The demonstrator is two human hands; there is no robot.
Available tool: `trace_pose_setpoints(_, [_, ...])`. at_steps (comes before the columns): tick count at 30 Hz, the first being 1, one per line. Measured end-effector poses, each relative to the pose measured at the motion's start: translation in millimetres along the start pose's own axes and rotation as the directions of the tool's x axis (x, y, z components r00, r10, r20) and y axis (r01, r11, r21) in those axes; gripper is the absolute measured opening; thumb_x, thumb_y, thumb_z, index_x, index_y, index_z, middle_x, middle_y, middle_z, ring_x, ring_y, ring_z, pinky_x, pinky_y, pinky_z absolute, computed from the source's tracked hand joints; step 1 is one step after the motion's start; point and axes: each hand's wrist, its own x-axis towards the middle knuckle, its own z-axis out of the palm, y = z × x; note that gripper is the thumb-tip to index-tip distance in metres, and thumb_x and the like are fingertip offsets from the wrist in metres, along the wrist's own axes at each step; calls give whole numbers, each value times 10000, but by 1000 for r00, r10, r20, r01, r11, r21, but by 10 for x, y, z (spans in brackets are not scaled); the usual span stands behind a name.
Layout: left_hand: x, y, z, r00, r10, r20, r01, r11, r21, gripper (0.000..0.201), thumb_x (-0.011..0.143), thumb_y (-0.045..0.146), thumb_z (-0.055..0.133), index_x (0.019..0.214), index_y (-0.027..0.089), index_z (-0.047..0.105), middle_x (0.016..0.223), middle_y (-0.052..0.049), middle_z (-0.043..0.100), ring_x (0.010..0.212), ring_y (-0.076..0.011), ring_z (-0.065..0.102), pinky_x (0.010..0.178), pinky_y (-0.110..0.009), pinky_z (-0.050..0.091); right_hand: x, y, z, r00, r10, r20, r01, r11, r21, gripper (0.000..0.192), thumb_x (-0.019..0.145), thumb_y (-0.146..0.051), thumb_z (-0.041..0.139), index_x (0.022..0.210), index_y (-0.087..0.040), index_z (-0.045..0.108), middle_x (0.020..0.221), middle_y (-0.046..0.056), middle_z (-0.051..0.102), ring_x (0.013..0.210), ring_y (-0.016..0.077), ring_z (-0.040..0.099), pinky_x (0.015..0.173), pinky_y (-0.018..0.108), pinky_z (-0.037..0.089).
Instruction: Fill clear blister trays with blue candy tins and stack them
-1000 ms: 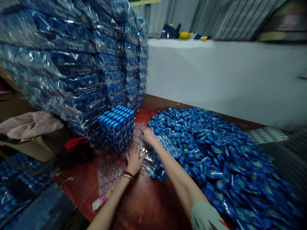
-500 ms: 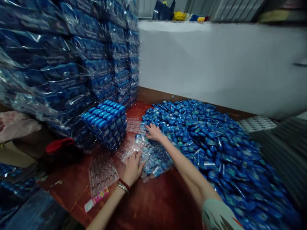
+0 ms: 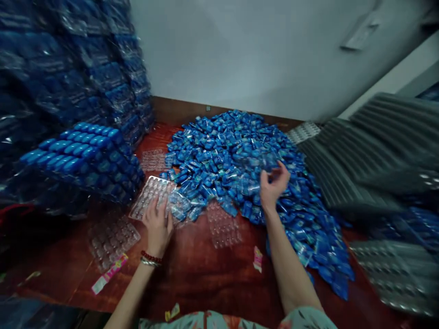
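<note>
A person's left hand (image 3: 158, 225) presses flat, fingers spread, on a clear plastic blister tray (image 3: 152, 195) lying on the red-brown tabletop (image 3: 212, 274) beside a heap of blue packets (image 3: 240, 164). The right hand (image 3: 272, 187) hovers over the heap, fingers curled; whether it grips a packet cannot be told.
</note>
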Motion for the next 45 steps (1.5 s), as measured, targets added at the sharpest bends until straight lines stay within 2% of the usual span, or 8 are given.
trace_pose_setpoints(2, [-72,237,71,985,156,71,-145,979,-141,414,861,234,448,1274,239,478,1373,-124,400,1272,-273,359,1046,-464,258,-215,112,-478,976,216,-13,-214,972,98,577,722,-331,556,1264,-165,446,963,65,526,802,173,530,718,334,466])
trace_pose_setpoints(5, [-142,660,290,898,356,258,-278,914,-295,395,880,228,417,1268,260,483,1326,-93,460,1236,-230,404,1027,-414,311,-797,169,-1074,809,397,433,-457,888,40,507,685,-319,576,1179,-206,552,864,40,593,702,170,564,640,317,484])
trace_pose_setpoints(9, [45,1053,712,846,371,383,-277,920,-279,420,860,189,434,1275,236,477,1321,-112,467,1227,-259,403,1006,-444,322,-1666,96,-1469,569,333,752,-307,934,-182,479,666,-202,511,1129,-258,623,956,57,643,878,225,608,769,375,501])
trace_pose_setpoints(19, [781,1119,1232,801,305,516,-339,940,-30,329,801,209,548,1129,189,568,1241,-167,512,1029,-308,552,905,-444,394,-1818,-4,-1022,605,325,727,-5,914,-405,460,850,-222,419,1308,-222,467,1065,107,598,983,233,571,889,385,440])
trace_pose_setpoints(28, [369,1000,358,919,232,320,-95,915,-392,381,838,454,494,1087,177,576,1016,-63,631,944,-203,581,870,-308,448,-1770,53,-1374,597,262,758,-94,961,-259,447,877,-282,424,1323,-266,450,1130,92,571,1021,231,573,872,389,472])
trace_pose_setpoints(36, [-840,767,18,516,81,853,348,890,-295,412,799,547,494,851,158,621,691,-1,621,563,-136,543,530,-230,415,-1822,74,-1503,578,291,762,-140,956,-259,353,903,-342,402,1166,-209,597,1112,101,596,1092,212,532,942,368,418])
trace_pose_setpoints(41, [-888,586,83,622,-3,783,233,955,-182,404,794,558,488,771,168,594,686,-16,618,633,-167,563,611,-261,421,-1574,128,-1622,805,318,500,-41,872,-488,350,913,-358,355,1044,-167,619,948,109,613,916,225,546,848,368,423])
trace_pose_setpoints(45, [-756,539,20,676,35,736,99,985,-138,340,836,504,439,760,188,539,685,-31,591,639,-188,559,630,-293,420,-1556,218,-1657,803,382,459,120,650,-751,388,888,-424,405,1056,-124,584,918,154,580,875,268,536,736,373,425])
